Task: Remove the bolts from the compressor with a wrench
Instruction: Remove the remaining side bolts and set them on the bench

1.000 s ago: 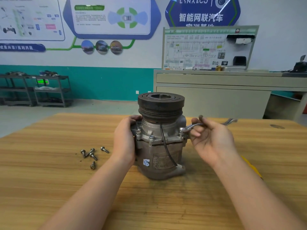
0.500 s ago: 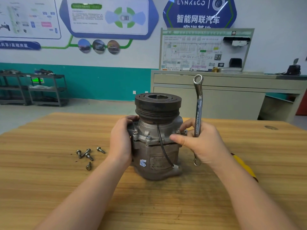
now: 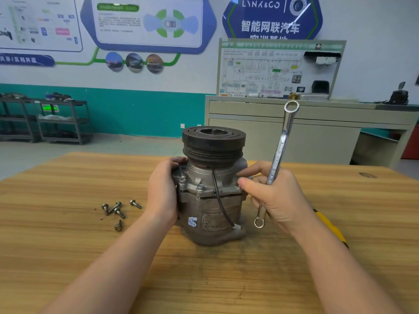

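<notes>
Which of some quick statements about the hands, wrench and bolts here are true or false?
1. The right hand holds the wrench with its shaft pointing up. True.
2. The wrench's ring end sits on a bolt. False: both ring ends are free, while the thumb and forefinger are at the compressor flange.
3. Loose bolts lie on the table left of the compressor. True.
4. The left hand rests flat on the table. False: it grips the compressor's side.
5. The compressor lies on its side. False: it stands pulley up.
</notes>
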